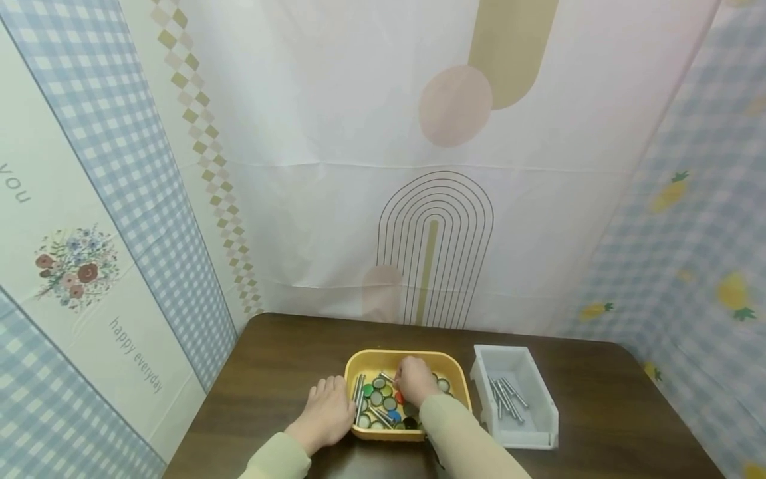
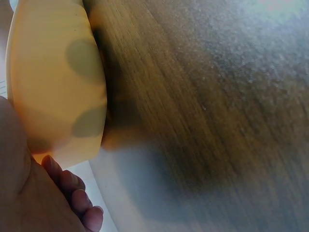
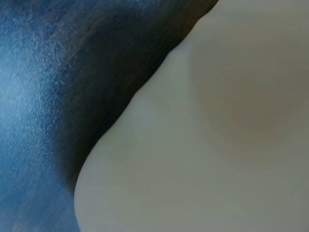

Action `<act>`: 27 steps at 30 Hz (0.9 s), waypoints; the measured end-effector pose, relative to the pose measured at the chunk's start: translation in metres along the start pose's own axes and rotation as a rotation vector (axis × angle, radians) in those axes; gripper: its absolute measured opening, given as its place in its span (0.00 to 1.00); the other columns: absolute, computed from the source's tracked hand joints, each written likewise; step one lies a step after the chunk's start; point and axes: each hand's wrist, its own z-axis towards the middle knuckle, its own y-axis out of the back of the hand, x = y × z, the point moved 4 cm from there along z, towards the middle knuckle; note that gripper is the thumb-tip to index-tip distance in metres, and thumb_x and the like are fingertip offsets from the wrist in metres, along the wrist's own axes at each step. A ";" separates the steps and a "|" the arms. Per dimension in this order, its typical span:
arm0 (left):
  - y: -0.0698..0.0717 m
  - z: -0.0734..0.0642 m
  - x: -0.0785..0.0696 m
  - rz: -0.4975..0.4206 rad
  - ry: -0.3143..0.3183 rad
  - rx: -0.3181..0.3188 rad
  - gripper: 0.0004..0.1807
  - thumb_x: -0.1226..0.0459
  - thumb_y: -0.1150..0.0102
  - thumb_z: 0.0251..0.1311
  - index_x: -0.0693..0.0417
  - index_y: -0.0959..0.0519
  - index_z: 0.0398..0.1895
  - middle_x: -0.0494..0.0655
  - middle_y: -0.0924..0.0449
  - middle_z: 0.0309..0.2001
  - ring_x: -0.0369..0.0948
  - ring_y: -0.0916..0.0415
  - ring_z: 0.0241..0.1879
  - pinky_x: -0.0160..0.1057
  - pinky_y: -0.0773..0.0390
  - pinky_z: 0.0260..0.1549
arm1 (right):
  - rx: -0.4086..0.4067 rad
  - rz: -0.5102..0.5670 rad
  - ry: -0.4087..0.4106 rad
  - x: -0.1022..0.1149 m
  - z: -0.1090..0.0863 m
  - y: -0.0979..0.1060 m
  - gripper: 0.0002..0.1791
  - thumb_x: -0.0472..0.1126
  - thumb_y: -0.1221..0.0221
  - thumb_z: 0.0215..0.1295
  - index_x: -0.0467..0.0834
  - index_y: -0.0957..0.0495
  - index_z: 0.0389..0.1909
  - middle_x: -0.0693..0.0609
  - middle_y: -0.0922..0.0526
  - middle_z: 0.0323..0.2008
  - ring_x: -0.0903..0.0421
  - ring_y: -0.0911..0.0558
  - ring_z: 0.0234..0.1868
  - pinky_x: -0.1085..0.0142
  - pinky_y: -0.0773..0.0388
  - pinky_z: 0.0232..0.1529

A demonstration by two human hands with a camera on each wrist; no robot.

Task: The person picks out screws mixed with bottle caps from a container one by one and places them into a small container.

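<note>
A yellow plastic basket [image 1: 407,435] on the table holds bottle caps [image 1: 376,398] of several colours and some long silver bolts [image 1: 358,392]. My left hand [image 1: 326,409] lies against the basket's left side, fingers stretched forward. In the left wrist view, the fingers [image 2: 79,200] show beside the basket's yellow wall [image 2: 58,82]. Inside the basket, my right hand [image 1: 415,379] reaches down with curled fingers and pinches the end of a silver bolt [image 1: 387,377]. Its fingertips are mostly hidden. A pale sleeve [image 3: 193,145] fills much of the right wrist view.
To the basket's right stands a white plastic bin [image 1: 523,439] with several silver bolts [image 1: 507,396] lying in it. Both containers are on a dark wooden table [image 1: 275,359]. Printed cloth [image 1: 335,219] hangs behind the table and at both sides.
</note>
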 end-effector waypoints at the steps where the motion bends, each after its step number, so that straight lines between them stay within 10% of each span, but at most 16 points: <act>1: -0.001 0.000 0.001 -0.001 0.000 -0.005 0.10 0.59 0.51 0.60 0.57 0.36 0.34 0.49 0.40 0.30 0.48 0.42 0.34 0.50 0.40 0.38 | 0.003 0.004 -0.002 0.000 0.000 0.000 0.17 0.34 0.35 0.58 0.43 0.27 0.13 0.55 0.31 0.11 0.59 0.32 0.14 0.64 0.34 0.18; 15: 0.004 0.000 -0.003 -0.004 -0.003 0.004 0.11 0.59 0.51 0.60 0.58 0.36 0.34 0.49 0.41 0.30 0.48 0.42 0.34 0.50 0.40 0.37 | 0.064 -0.096 0.068 0.005 -0.007 0.008 0.16 0.33 0.40 0.63 0.44 0.28 0.15 0.56 0.31 0.14 0.60 0.32 0.17 0.63 0.31 0.20; 21: 0.006 0.000 -0.004 -0.010 0.000 0.038 0.10 0.59 0.51 0.61 0.56 0.36 0.34 0.49 0.40 0.31 0.47 0.42 0.34 0.50 0.40 0.38 | 0.100 0.000 0.109 -0.001 -0.016 0.027 0.26 0.31 0.46 0.61 0.50 0.41 0.06 0.62 0.45 0.04 0.63 0.46 0.08 0.69 0.46 0.11; 27: 0.003 0.005 -0.003 -0.014 0.010 0.021 0.10 0.59 0.50 0.61 0.56 0.36 0.34 0.48 0.41 0.30 0.47 0.43 0.34 0.49 0.40 0.37 | 0.098 0.003 0.155 -0.014 -0.024 0.053 0.20 0.33 0.43 0.61 0.47 0.34 0.11 0.61 0.37 0.09 0.63 0.38 0.12 0.68 0.39 0.15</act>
